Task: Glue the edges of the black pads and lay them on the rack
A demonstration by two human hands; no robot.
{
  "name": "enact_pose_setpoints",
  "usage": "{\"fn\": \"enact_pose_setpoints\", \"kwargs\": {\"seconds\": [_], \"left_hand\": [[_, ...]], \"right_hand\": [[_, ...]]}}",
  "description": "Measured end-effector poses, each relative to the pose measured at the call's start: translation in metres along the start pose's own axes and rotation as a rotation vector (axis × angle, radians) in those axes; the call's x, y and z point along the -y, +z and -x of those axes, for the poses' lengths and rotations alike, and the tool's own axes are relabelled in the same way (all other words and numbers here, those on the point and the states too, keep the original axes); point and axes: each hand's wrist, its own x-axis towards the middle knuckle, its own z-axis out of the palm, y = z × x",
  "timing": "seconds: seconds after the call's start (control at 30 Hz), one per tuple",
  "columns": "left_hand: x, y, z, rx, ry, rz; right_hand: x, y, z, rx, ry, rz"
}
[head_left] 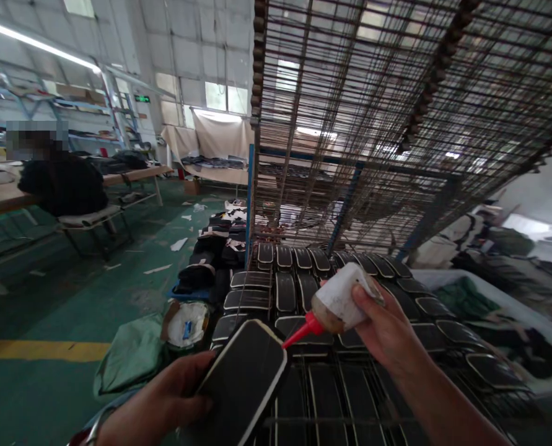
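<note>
My left hand (168, 396) grips the side of a dark, flat panel (243, 384) with rounded corners and a pale line along its edge. In my right hand (382, 322) is a whitish squeeze bottle (341, 297), tilted down to the left, with brownish stains near its neck. Its red nozzle (303, 328) meets the panel's pale edge at the upper right corner. Below and behind, many similar pale-edged dark panels (324, 396) lie in rows on a wire rack. The lower left part of the held panel is partly covered by my fingers.
A wire-grid rack section (350, 124) on a blue frame slants up over the rows. Left of it are stacked dark pieces (199, 272), a green cloth bag (131, 353) and an open sack (187, 325). A person (66, 179) sits at a worktable. At right stands a white bin (443, 279).
</note>
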Motion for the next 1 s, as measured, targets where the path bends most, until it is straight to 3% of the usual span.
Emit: {"fn": "enact_pose_setpoints", "kwargs": {"seconds": [0.4,0.7,0.9,1.0], "left_hand": [[0.010,-0.008,0.002,-0.095,-0.085,0.418],[0.018,-0.008,0.000,-0.048,-0.032,0.196],[0.025,-0.007,0.001,-0.045,-0.069,0.201],[0.026,-0.007,0.001,0.024,-0.052,0.204]], "right_hand": [[-0.012,-0.008,0.010,-0.015,0.010,-0.019],[-0.022,-0.005,0.014,-0.166,-0.004,-0.129],[-0.031,-0.008,0.023,-0.230,0.033,-0.186],[-0.037,-0.009,0.024,-0.276,0.016,-0.212]]}}
